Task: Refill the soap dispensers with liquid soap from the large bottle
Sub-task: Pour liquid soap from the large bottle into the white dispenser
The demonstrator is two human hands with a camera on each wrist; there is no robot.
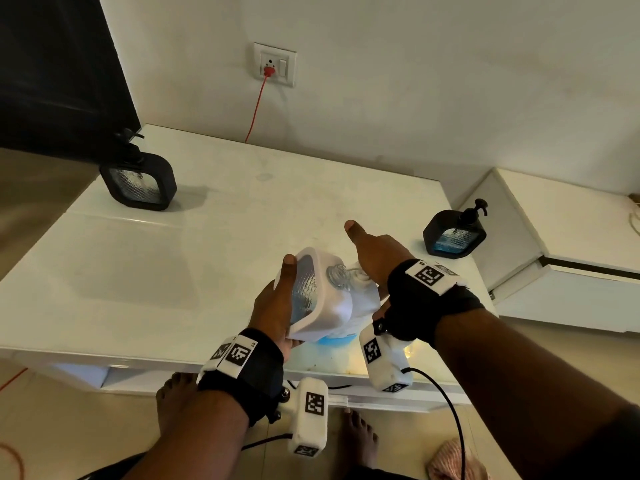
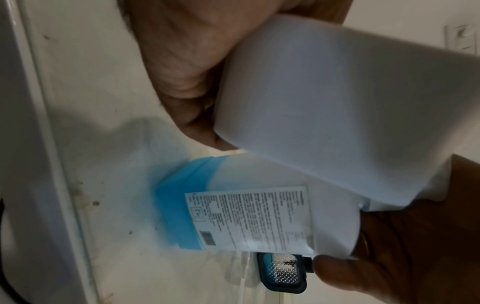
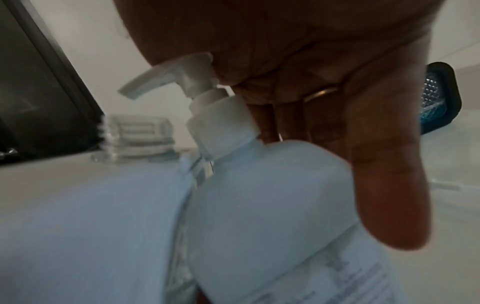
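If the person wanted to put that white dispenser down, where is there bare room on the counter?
The white countertop is bare between the black dispenser by the dark appliance and both hands. It is crowded on the right, around the large soap bottle and the second black dispenser.

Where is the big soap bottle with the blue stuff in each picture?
Head: the big soap bottle is low in the centre, between both hands.
Left wrist: lower middle, lying sideways, blue soap at its left end.
Right wrist: lower centre, pump upper left.
Shared landmark: the black dispenser.
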